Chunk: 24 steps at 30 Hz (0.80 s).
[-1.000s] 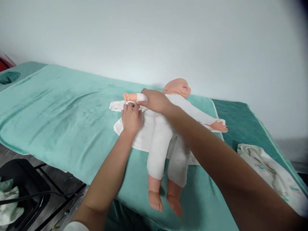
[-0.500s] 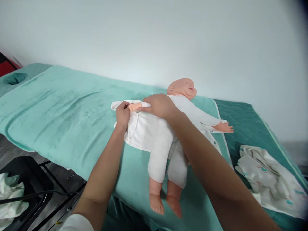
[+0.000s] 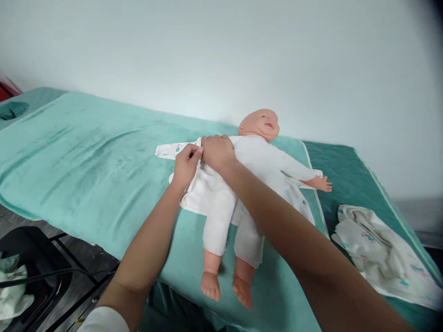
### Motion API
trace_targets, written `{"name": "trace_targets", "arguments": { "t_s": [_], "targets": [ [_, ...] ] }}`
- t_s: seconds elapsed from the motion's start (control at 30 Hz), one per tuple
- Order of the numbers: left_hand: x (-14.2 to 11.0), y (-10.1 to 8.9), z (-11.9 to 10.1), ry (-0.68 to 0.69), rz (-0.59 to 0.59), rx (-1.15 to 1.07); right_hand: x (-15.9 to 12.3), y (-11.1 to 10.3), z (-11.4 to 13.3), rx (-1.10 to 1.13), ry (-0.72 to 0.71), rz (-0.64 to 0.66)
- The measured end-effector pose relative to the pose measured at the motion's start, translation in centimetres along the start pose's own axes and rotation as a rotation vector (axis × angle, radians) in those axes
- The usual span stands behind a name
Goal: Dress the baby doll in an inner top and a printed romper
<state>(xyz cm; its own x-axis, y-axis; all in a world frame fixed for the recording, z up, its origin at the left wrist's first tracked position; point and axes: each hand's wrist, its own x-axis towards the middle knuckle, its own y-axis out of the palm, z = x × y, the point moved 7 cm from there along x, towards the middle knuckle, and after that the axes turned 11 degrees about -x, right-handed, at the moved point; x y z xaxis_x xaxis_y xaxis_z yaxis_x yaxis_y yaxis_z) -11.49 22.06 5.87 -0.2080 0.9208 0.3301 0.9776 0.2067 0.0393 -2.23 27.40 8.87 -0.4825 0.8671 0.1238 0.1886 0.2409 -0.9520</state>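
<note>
A baby doll (image 3: 258,124) in white clothes lies on its back on a teal towel (image 3: 86,157) covering a padded table. Under it lies an open patterned garment (image 3: 168,150) with its sleeve spread out to the left. My left hand (image 3: 187,163) pinches the garment's edge at the doll's near shoulder. My right hand (image 3: 216,150) is closed over the doll's near arm, which is hidden beneath it. The doll's other arm (image 3: 320,183) lies stretched out to the right, and its bare feet (image 3: 224,286) point toward me.
A crumpled patterned cloth (image 3: 377,251) lies on the darker green table pad (image 3: 349,170) at the right. A black chair (image 3: 31,272) with a cloth on it stands on the floor at lower left. A white wall runs behind the table.
The doll's near hand, seen sticking out left before, is now hidden under my right hand. My left hand moved from flat on the garment to pinching its edge by the shoulder.
</note>
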Motion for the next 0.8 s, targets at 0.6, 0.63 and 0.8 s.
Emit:
{"name": "trace_targets", "arguments": {
  "t_s": [0.6,0.63,0.8],
  "targets": [
    [-0.6,0.7,0.3,0.022,0.112,0.174,-0.7,-0.5,-1.0,0.047,0.072,-0.065],
    [-0.7,0.7,0.0,0.05,0.119,0.143,-1.3,-0.9,-1.5,0.086,0.058,-0.099],
    [-1.3,1.6,-0.7,0.057,0.21,0.019,-7.9,-1.0,-8.9,0.476,0.28,-0.456]
  ]
}}
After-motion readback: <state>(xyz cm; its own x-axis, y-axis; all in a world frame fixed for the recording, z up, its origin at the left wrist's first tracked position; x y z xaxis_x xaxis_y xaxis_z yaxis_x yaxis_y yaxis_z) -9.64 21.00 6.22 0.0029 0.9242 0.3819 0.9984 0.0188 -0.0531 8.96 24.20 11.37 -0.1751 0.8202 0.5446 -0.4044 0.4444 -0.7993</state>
